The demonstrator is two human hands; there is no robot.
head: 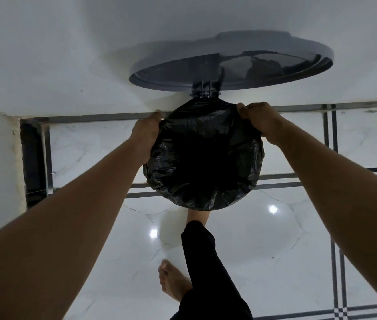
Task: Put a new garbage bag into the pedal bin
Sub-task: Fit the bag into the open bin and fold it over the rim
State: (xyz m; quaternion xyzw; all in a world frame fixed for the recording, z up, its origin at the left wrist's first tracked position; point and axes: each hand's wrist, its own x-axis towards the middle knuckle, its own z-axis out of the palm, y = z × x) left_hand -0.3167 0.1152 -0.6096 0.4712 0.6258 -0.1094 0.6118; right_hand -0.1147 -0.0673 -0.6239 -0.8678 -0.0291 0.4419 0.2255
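Note:
A black garbage bag (203, 155) is spread over the round mouth of the pedal bin and hides the bin's body. The bin's grey lid (231, 63) stands raised against the white wall, held by a metal hinge (205, 92). My left hand (146, 132) grips the bag's edge on the left side of the rim. My right hand (259, 120) grips the bag's edge at the upper right of the rim. One bare foot (198, 218) reaches under the front of the bin; the pedal itself is hidden.
The bin stands against a white wall (90, 54) on a glossy white marble floor (275, 239) with dark stripe lines. A dark gap (32, 162) runs beside a white wall corner at left. My other bare foot (173, 280) and a black trouser leg (206, 273) are below.

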